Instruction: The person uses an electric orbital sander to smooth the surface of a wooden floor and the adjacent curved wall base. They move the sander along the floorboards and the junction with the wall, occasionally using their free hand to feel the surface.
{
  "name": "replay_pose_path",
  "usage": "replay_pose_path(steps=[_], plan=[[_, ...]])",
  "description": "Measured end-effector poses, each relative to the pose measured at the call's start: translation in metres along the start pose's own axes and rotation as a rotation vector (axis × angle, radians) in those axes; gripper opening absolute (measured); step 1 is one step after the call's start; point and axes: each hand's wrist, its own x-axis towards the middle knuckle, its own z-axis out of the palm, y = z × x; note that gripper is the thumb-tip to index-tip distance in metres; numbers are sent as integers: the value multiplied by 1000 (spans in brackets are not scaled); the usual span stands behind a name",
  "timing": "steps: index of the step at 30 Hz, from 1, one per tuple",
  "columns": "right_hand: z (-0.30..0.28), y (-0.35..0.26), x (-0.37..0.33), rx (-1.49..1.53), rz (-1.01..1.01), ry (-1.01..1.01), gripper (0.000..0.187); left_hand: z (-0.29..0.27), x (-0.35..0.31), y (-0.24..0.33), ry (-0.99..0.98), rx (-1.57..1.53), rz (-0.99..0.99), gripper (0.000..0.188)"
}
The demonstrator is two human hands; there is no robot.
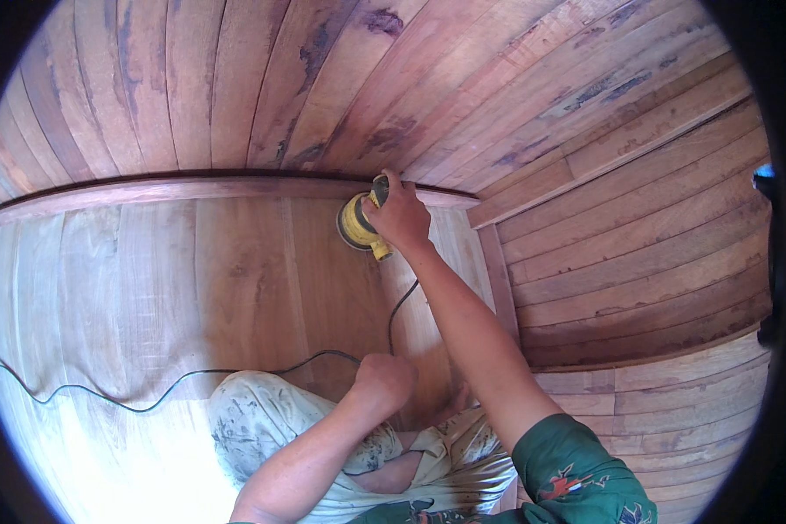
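My right hand (402, 216) is wrapped round the top of a yellow and black electric sander (355, 223). The sander's round pad is against the wooden boards, close under the long trim strip. From the tool a dark power cord (177, 381) hangs down to my left hand (387, 382), then trails off to the left in loose waves. That left hand is closed in a fist above my lap, with the cord meeting it at the top and at its left side; the fingers themselves are mostly hidden.
Smooth wooden boards (249, 262) carry the sander. Beyond the raised trim strip (192, 188) stands a plank wall (323, 79) with dark stains. More planking (629, 253) closes off the right side. My crossed legs in paint-spotted light trousers (262, 419) take up the near middle.
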Motion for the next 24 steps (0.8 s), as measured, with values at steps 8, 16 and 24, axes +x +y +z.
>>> replay_pose_path(steps=[8,16,24], plan=[[-1,7,3,-12,17,-30,79,4,2,0,-22,9,-8,24],[-4,18,9,-4,43,-39,79,2,2,1,-17,6,-14,24],[-3,35,15,-11,56,-35,78,-2,1,2,-38,3,-4,24]])
